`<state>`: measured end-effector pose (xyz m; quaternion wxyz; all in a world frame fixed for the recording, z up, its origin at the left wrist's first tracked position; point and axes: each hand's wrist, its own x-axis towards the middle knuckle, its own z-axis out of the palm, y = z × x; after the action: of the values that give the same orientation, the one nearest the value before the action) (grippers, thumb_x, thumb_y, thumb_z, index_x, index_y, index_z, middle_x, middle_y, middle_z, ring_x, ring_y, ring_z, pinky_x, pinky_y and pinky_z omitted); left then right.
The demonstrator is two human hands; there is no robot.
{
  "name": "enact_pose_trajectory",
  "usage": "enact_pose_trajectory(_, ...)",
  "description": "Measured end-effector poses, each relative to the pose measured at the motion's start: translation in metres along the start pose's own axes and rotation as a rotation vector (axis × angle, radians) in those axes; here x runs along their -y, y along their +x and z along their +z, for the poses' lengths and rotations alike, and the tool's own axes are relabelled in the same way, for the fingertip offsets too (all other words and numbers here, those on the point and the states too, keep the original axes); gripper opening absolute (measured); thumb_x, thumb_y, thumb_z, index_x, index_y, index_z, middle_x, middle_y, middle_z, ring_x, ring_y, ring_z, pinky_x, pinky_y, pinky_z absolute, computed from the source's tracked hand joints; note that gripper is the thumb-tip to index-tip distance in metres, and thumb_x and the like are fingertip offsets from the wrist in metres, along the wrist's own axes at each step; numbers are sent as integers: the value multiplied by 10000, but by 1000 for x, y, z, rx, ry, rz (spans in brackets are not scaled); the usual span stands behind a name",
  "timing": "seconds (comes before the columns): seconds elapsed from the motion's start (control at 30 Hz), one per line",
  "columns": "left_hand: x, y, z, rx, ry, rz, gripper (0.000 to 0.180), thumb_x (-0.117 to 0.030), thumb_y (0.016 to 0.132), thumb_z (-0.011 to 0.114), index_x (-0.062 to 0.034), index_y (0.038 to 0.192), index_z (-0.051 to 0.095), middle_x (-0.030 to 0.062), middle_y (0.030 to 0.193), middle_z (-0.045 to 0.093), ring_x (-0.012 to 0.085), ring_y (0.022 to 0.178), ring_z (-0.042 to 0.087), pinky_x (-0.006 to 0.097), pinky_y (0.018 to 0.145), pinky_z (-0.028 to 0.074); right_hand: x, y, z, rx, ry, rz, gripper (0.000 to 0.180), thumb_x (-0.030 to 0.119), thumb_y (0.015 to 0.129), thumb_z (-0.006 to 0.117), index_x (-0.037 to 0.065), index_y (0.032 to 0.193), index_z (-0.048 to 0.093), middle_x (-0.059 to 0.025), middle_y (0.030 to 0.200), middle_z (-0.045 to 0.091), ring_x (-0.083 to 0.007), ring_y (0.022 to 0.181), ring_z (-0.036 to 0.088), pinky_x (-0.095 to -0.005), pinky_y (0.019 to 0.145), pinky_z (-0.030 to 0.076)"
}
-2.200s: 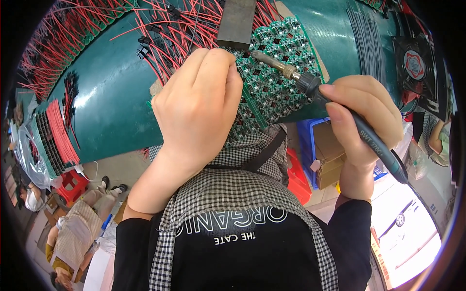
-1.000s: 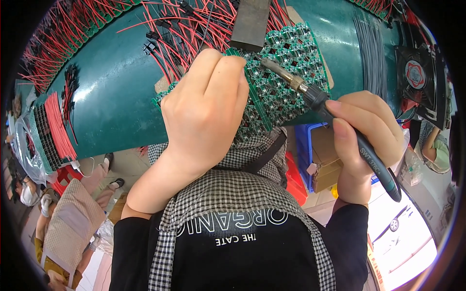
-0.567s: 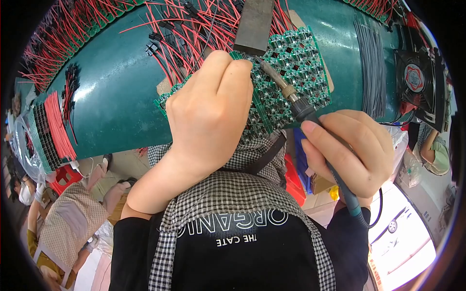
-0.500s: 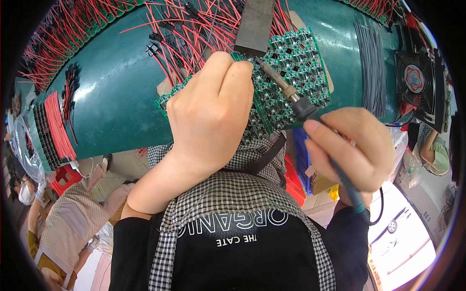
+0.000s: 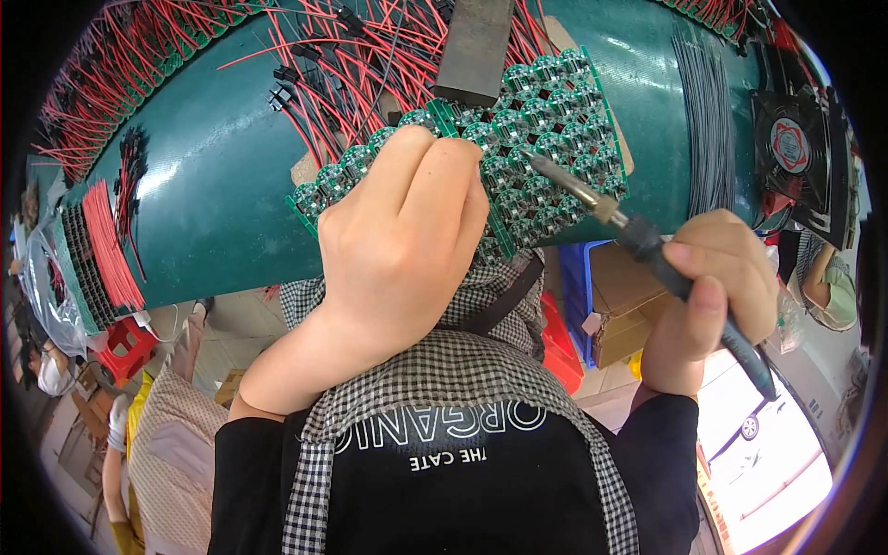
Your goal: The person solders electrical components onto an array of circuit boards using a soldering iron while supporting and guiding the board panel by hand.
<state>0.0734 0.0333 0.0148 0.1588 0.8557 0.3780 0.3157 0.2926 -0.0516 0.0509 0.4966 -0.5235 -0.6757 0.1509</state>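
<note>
Pressing down on the green panel of small round circuit boards (image 5: 546, 129) on the green table (image 5: 213, 185), the left hand (image 5: 398, 231) lies flat; the right hand (image 5: 717, 287) grips a soldering iron (image 5: 638, 240), its tip touching the panel.

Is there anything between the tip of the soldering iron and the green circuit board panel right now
Nothing visible. The soldering iron in the right hand has its tip right at the circuit board panel, with open board around it. The left hand rests on the panel's left part, clear of the tip.
</note>
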Motion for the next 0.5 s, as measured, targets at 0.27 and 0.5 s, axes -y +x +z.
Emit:
enact_pose_trajectory(0.27,-1,-1,5,17,-29,4,148,-4,735,685,-59,845,602,49,768,533,191,512,551,302,450,445,-2,0,5,76,-88,-15,109,42,689,685,-12,783,681,-82,673,617,-199,533,595,-278,464,452)
enact_pose_trajectory(0.5,0,-2,8,13,18,16,127,-15,743,657,-68,808,562,46,736,480,169,478,524,300,428,421,-12,1,9,98,-37,-104,156,20,655,724,-13,803,691,-91,680,617,-199,538,599,-275,467,467)
